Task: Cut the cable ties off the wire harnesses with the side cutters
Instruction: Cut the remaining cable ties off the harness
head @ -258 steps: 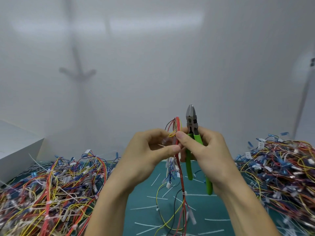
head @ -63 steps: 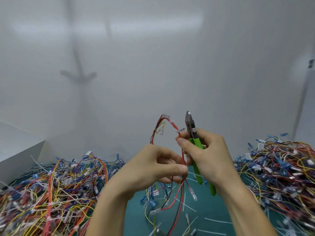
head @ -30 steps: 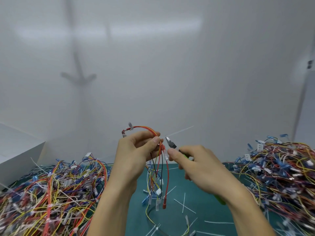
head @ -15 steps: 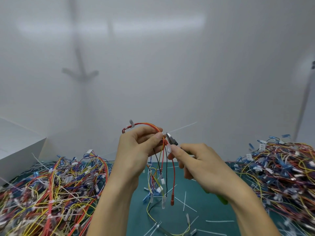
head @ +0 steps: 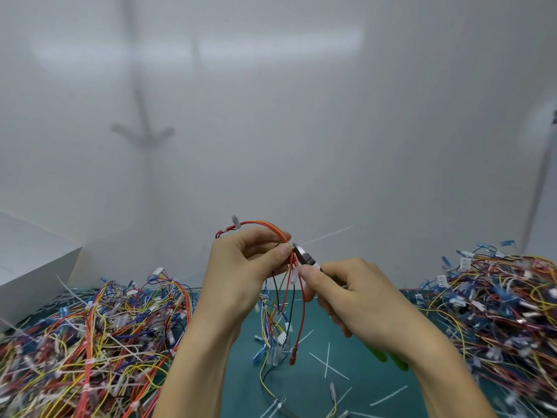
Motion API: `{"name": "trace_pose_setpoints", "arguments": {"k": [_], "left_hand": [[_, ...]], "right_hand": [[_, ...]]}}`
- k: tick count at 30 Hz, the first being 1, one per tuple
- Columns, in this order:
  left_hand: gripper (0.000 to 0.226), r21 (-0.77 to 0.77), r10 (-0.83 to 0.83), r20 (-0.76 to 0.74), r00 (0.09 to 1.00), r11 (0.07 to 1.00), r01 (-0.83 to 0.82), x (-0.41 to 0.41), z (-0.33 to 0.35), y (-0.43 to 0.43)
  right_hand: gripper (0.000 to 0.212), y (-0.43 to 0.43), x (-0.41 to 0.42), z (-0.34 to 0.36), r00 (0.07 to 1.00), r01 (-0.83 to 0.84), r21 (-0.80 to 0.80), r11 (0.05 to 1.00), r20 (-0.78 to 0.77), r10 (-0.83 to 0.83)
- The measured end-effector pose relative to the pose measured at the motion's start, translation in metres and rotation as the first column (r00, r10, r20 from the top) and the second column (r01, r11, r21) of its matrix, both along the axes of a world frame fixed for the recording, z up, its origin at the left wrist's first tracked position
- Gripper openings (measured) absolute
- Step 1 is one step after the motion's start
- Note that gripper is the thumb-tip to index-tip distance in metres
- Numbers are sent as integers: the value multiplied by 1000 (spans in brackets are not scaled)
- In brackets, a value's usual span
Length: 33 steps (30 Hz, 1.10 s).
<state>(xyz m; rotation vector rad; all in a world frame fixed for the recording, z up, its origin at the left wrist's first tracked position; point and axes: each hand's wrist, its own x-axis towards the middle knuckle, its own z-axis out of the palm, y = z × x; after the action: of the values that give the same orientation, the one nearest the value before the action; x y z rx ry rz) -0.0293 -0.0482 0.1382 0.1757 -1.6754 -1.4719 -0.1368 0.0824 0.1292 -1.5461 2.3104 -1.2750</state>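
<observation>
The left hand (head: 241, 273) pinched a harness (head: 290, 300) above the worktop (head: 310, 396), the right hand (head: 358, 297) gripped the cutters (head: 305, 257) at its tie (head: 328, 235) — cut ties (head: 328, 360) lay below, but heaped piles (head: 90, 342) suggested plenty remained.

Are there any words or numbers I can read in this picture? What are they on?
None can be read.
The side cutters show no brand that I can make out.
The white connectors in the right pile of wire harnesses are too small and blurred to read.
The white box looks blank.
</observation>
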Motion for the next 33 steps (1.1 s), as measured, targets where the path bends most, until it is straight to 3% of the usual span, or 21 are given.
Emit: {"name": "trace_pose_setpoints", "arguments": {"k": [33], "left_hand": [[11, 39, -30, 24, 999, 999, 29, 1, 0, -1]], "right_hand": [[52, 2, -4, 2, 990, 49, -29, 998, -129, -52]]}}
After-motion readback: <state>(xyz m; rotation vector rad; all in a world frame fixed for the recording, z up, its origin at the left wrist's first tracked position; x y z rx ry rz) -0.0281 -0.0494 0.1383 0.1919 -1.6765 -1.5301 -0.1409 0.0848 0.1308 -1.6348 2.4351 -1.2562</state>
